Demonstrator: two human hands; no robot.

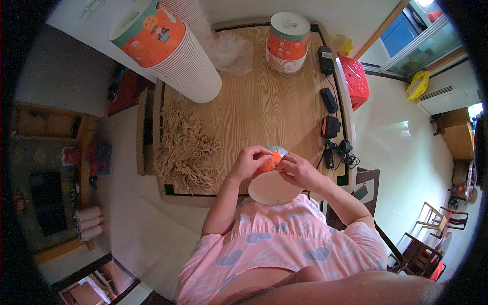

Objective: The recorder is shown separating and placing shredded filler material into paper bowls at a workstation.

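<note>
A paper bucket (275,163) with an orange printed wall lies tilted at the table's front edge, its wide white mouth facing my body. My left hand (251,162) is closed, thumb and fingers pinched at the left of its wall. On the right of the wall, my right hand (300,171) is closed in a pinch too. The two sets of fingertips are close together. Whether a thin string runs between them is too small to tell. Left of my hands lies a loose heap of brown twine (185,147).
On the wooden table (244,112), a tall stack of paper buckets (178,56) stands at the far left and a shorter stack (288,43) at the back. A clear plastic bag (234,53) lies between them. Black adapters and cables (331,127) line the right edge, beside a red stool (354,84).
</note>
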